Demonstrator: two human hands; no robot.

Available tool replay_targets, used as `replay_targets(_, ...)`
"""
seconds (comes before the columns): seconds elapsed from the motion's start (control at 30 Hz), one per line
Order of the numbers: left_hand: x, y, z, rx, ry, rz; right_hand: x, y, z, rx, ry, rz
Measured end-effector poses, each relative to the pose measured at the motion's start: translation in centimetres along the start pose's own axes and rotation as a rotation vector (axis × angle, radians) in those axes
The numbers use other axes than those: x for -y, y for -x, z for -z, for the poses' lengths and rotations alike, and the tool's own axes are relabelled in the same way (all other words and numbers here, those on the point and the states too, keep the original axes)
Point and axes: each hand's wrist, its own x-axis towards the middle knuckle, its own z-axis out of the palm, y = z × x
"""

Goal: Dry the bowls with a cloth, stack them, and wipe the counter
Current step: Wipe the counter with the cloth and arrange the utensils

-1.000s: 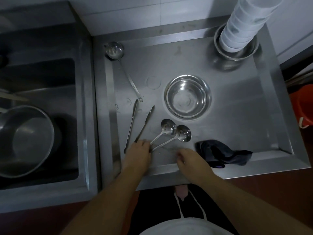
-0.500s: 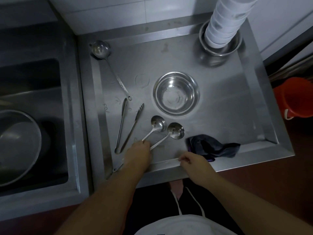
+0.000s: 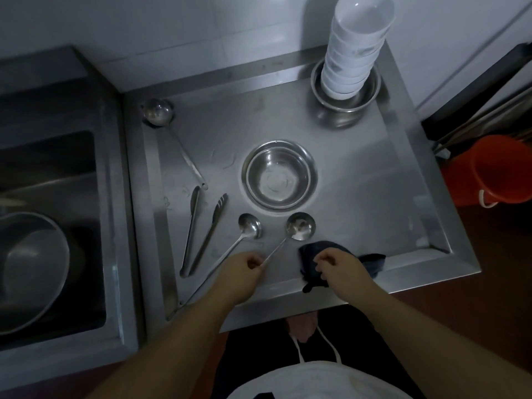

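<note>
A steel bowl [image 3: 279,174] sits upright in the middle of the steel counter [image 3: 359,197]. At the back right, a tall stack of white bowls [image 3: 355,50] stands inside another steel bowl [image 3: 345,100]. My left hand [image 3: 240,272] pinches the handle of the right ladle [image 3: 300,226] near the front edge. A second ladle [image 3: 250,225] lies just left of it. My right hand [image 3: 339,269] grips the dark cloth [image 3: 371,262] at the counter's front edge.
Tongs [image 3: 201,228] and a long ladle [image 3: 157,112] lie on the counter's left side. A sink [image 3: 57,174] on the left holds a large steel pot [image 3: 31,269]. An orange bucket [image 3: 501,171] stands on the floor at the right.
My right hand moved right onto the dark cloth and took hold of it. My left hand shifted to the right ladle's handle, and that ladle now lies apart from the other.
</note>
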Motion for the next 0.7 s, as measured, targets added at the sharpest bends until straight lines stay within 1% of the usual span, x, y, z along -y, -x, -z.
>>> replay_targets(0.07, -1.4, 0.1, -0.6, -0.009, 0.047, 0.036, -0.4, -0.8, 1.7, -0.018, -0.039, -0.019)
replay_targets(0.17, -4.6, -0.3, -2.1, -0.015, 0.205, 0.092, -1.1, -1.9, 5.1, -0.046, -0.059, -0.025)
replay_targets(0.37, -13.4, -4.6, -6.3, -0.011, 0.427, 0.162, -3.4, -4.5, 13.5, -0.125, -0.047, -0.065)
replay_targets(0.47, -17.4, -7.3, -8.4, -0.027, 0.424, 0.162, -5.1, -5.6, 17.1, -0.133, 0.001, -0.115)
replay_targets(0.53, -19.5, -9.0, -9.6, -0.046, 0.392, 0.145, -6.0, -6.3, 19.0, -0.139, 0.033, -0.113)
replay_targets(0.7, -22.4, -12.0, -11.9, -0.058, 0.343, 0.137, -7.1, -7.8, 21.6, -0.120, 0.105, -0.108)
